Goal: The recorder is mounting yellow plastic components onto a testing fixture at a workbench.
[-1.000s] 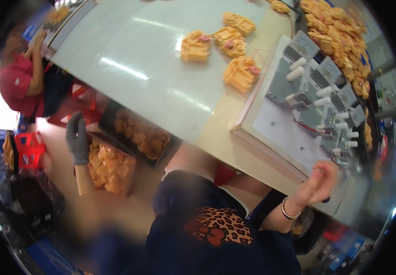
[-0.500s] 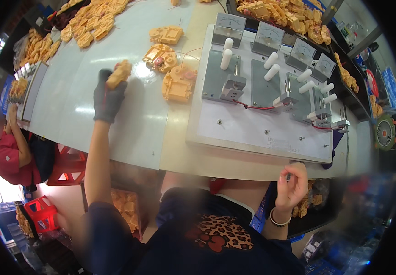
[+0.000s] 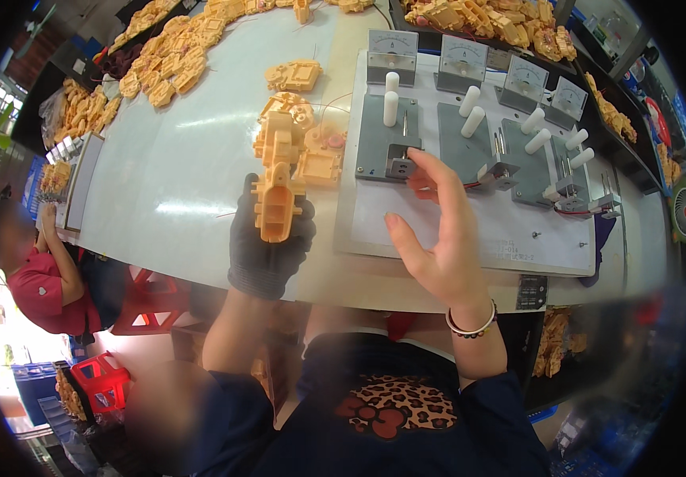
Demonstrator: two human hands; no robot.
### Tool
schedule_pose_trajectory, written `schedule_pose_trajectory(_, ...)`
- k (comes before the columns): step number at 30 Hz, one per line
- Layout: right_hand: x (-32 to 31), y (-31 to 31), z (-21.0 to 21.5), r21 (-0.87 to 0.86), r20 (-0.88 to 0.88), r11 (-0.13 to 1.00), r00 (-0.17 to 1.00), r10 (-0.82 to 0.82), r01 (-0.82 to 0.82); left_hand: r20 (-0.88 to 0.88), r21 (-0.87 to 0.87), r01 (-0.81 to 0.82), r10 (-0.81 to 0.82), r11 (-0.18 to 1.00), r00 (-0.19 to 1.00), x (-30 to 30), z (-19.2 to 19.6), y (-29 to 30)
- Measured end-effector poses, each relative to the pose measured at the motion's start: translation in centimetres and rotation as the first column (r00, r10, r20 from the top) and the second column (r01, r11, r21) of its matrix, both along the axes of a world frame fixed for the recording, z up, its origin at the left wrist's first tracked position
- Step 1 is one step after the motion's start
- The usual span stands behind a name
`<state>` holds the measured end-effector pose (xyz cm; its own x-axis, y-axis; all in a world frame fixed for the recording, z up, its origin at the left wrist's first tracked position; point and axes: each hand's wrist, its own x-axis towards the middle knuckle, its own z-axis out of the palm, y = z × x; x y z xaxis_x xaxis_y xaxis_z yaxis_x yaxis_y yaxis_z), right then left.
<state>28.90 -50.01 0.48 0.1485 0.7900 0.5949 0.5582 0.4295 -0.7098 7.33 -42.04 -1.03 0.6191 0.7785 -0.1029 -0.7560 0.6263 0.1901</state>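
Note:
My left hand (image 3: 267, 254), in a dark grey glove, grips a yellow-orange plastic housing (image 3: 278, 208) above the table's middle, with the open pocket in its end turned toward me. My right hand (image 3: 442, 238) is bare and wears a bead bracelet; its thumb and forefinger are spread, and the other fingers are partly hidden. The forefinger's tip reaches the small metal bracket (image 3: 402, 161) on the leftmost grey plate of a test board (image 3: 367, 226); I cannot tell whether it presses it. More housings lie just beyond my left hand, one of them a flat housing (image 3: 293, 75).
Analog meters (image 3: 393, 57) and white posts (image 3: 390, 109) line the test board. A heap of housings (image 3: 172, 60) covers the far left table, and a black tray (image 3: 502, 57) at the back holds more. A co-worker in a red shirt (image 3: 45, 290) sits at left, near red stools (image 3: 148, 302).
My left hand has brought the housing right and nearer, beside the test board. My right hand has risen from below the table edge to the leftmost bracket, its fingers opening out.

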Motion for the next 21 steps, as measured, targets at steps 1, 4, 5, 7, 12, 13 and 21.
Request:
schedule_pose_trajectory(1, -0.4, 0.2, 0.0, 0.007, 0.003, 1.0, 1.0, 0.009, -0.009, 0.027, -0.051, 0.014, -0.013, 0.999, 1.0, -0.1, -0.2, -0.1)
schedule_pose_trajectory(4, -1.0, 0.4, -0.3, 0.024, -0.14, 0.999, 0.989, 0.04, -0.037, 0.034, 0.113, 0.075, -0.079, 0.991, 0.996, -0.3, -0.5, 0.5)
schedule_pose_trajectory(5, -0.9, 0.3, -0.3, 0.032, -0.11, 0.998, 0.992, 0.065, -0.062, 0.074, 0.123, 0.085, -0.094, 0.989, 0.993, -0.1, -0.4, 1.1)
schedule_pose_trajectory(7, -0.5, 0.2, -0.4, 0.045, -0.073, 0.994, 0.992, 0.104, -0.101, -0.58, 0.66, 0.156, 0.366, 0.734, 0.728, 0.4, 0.3, 3.6)
schedule_pose_trajectory(12, 0.1, 0.0, -0.4, 0.021, -0.082, 0.99, 0.986, 0.143, -0.141, 0.026, 0.514, 0.065, -0.091, 0.856, 0.996, 4.8, 3.2, 14.6)
schedule_pose_trajectory(13, 0.1, 0.0, -0.4, 0.02, -0.1, 0.988, 0.983, 0.157, -0.156, 0.003, 0.544, 0.079, -0.097, 0.835, 0.995, 5.9, 3.6, 16.7)
schedule_pose_trajectory(21, 0.3, -0.1, -0.3, 0.027, -0.112, 0.986, 0.98, 0.166, -0.164, 0.078, 0.68, -0.188, 0.185, 0.708, 0.98, 15.1, 2.4, 23.1)
